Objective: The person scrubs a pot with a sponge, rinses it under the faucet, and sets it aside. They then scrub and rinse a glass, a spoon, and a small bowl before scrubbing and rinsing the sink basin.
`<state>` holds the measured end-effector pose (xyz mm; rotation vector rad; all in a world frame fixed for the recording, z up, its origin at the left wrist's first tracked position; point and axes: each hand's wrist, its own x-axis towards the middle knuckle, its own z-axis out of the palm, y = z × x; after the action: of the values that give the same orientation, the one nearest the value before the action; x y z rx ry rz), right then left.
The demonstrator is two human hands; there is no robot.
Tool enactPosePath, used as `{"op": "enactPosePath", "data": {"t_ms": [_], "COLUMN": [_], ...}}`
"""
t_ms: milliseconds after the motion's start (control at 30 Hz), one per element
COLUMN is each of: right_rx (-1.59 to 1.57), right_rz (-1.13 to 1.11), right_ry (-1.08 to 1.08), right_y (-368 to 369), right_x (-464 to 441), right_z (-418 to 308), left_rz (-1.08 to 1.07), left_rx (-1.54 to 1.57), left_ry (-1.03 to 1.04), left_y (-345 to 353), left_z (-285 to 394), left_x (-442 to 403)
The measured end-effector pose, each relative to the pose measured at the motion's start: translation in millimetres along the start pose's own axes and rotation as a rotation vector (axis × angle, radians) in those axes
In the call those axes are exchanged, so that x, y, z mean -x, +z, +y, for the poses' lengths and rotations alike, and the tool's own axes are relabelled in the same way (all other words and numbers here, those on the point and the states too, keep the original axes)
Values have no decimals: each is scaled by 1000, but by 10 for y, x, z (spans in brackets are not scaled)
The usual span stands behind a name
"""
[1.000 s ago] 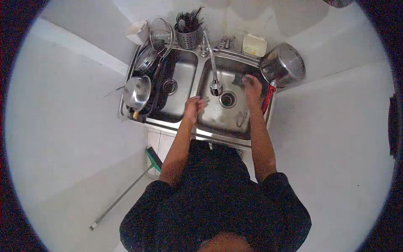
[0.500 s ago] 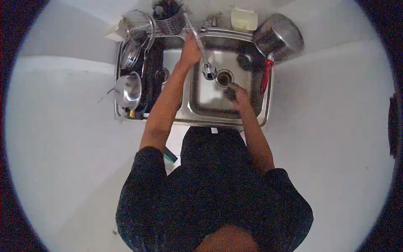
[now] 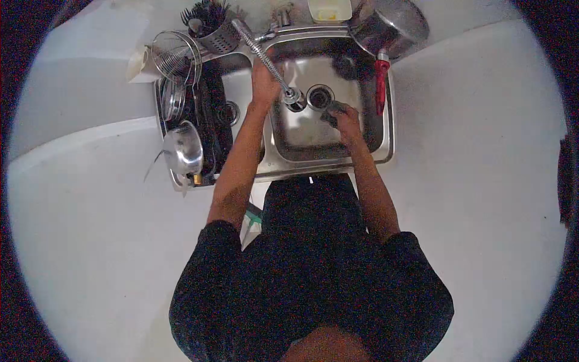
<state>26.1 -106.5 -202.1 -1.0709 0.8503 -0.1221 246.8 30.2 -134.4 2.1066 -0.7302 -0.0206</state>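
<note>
My right hand (image 3: 347, 123) is closed on a dark, soft-looking scrubbing pad (image 3: 332, 113) over the right sink basin (image 3: 307, 137), just below and right of its drain (image 3: 320, 97). My left hand (image 3: 264, 81) reaches up over the divider between the basins, beside the tap's flexible metal hose (image 3: 260, 55). Its fingers are partly hidden behind the hose and blurred, so their grip does not show. The spray head (image 3: 294, 99) hangs between my hands, above the right basin. No water stream can be made out.
A pot (image 3: 392, 27) with a red handle (image 3: 380, 87) stands at the right rim. A cutlery holder (image 3: 220, 39), wire strainer (image 3: 175, 57), metal bowl (image 3: 184, 148) and dark rack (image 3: 211, 114) crowd the left. A pale container (image 3: 330, 10) sits behind the sink.
The view has shifted and tilted slightly. My left hand has drawn back a little from the tap base. My right hand, with the pad, stays near the drain and has turned slightly.
</note>
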Motion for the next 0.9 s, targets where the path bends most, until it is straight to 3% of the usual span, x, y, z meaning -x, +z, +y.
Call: {"op": "enactPosePath", "data": {"t_ms": [100, 200, 267, 400, 467, 500, 533, 567, 633, 667, 800, 833, 900], "right_rx": [73, 274, 251, 71, 26, 46, 67, 421, 429, 86, 192, 224, 492], "right_rz": [-8, -64, -198, -55, 12, 64, 114, 159, 185, 161, 298, 334, 137], "right_ry": [66, 1, -130, 12, -15, -169, -324, -575, -573, -320, -418, -442, -598], "right_y": [215, 342, 416, 491, 466, 417, 374, 350, 523, 667, 846, 842, 744], "right_x": [41, 12, 125, 206, 181, -21, -333, -596, -855, -918, -1524, -1628, -1627], "right_z": [13, 244, 222, 91, -243, -254, -298, -470, -1131, -1512, -2036, -2096, -1968], "left_rz": [140, -69, 63, 110, 15, -35, -40, -43, -38, -30, -49, -54, -64], "left_rx": [-154, 65, -6, 19, 401, 588, 547, 504, 463, 467, 355, 231, -21], "left_ry": [302, 207, 188, 260, -26, -174, -239, -304, -373, -374, -407, -262, 25], "left_y": [8, -13, -19, 114, 47, -10, 4, 53, 8, -37, -175, -196, -231], "left_z": [33, -116, 56, -190, -133, -71, -142, -294, -305, -190, -76, -67, -53], "left_x": [-401, -581, -507, -523, -407, -323, -227, -89, 88, 180, 286, 247, 63]}}
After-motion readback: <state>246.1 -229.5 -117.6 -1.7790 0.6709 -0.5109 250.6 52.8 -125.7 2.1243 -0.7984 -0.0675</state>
